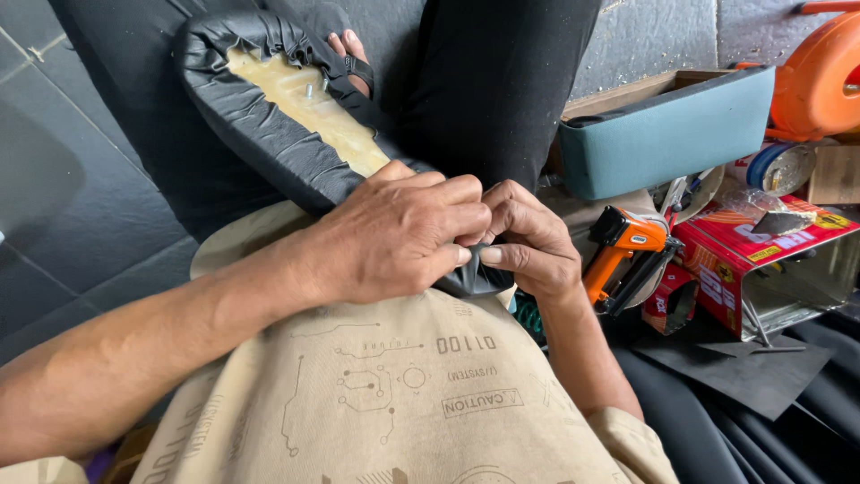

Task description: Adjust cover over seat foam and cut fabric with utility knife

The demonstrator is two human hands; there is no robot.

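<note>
A long seat pad [305,103] lies upside down on my lap, its yellow foam base wrapped in wrinkled black vinyl cover [242,108]. My left hand [394,237] clamps the near end of the cover, fingers curled over its edge. My right hand [528,242] meets it there, thumb and fingers pinching the same black vinyl edge [479,280]. Both hands touch each other at the fingertips. The pad's far end rests by a sandalled foot [351,63].
An orange and black staple gun [627,255] lies just right of my right hand. Beyond it stand a red box [761,260], a teal cushion on a wooden base [667,134] and an orange reel [820,76]. Black sheet material [743,376] covers the floor at lower right.
</note>
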